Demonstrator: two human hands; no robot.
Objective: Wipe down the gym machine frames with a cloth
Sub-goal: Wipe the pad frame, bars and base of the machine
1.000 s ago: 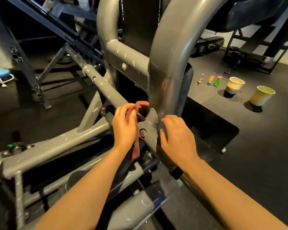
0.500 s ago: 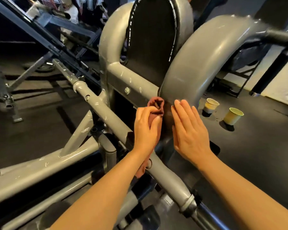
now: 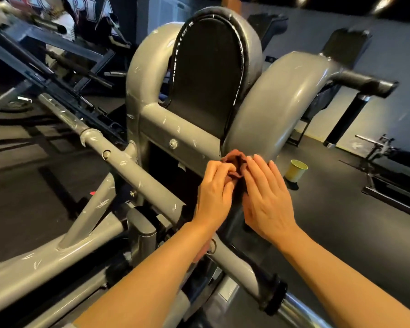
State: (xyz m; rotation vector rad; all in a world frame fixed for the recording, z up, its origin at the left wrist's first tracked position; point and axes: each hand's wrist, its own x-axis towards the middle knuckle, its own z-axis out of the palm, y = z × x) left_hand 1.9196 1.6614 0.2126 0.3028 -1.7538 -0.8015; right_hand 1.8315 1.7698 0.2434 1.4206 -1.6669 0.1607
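A grey gym machine frame (image 3: 277, 110) fills the view, with a thick curved tube on the right and a black back pad (image 3: 206, 74) between its two arches. A reddish-brown cloth (image 3: 234, 162) is bunched against the foot of the curved tube, where it meets the cross plate (image 3: 175, 133). My left hand (image 3: 214, 192) grips the cloth with curled fingers. My right hand (image 3: 266, 197) lies beside it with straight fingers, their tips touching the cloth and the tube. Most of the cloth is hidden behind my hands.
A long grey bar (image 3: 128, 166) runs diagonally from upper left to lower right beneath my forearms. A yellow-green cup (image 3: 295, 170) stands on the dark rubber floor to the right. Other machines (image 3: 386, 147) stand at the far right and far left.
Both hands rose with the cloth from the low bracket on the diagonal bar to the foot of the curved tube. My view tilted upward, and my right hand closed in on the cloth.
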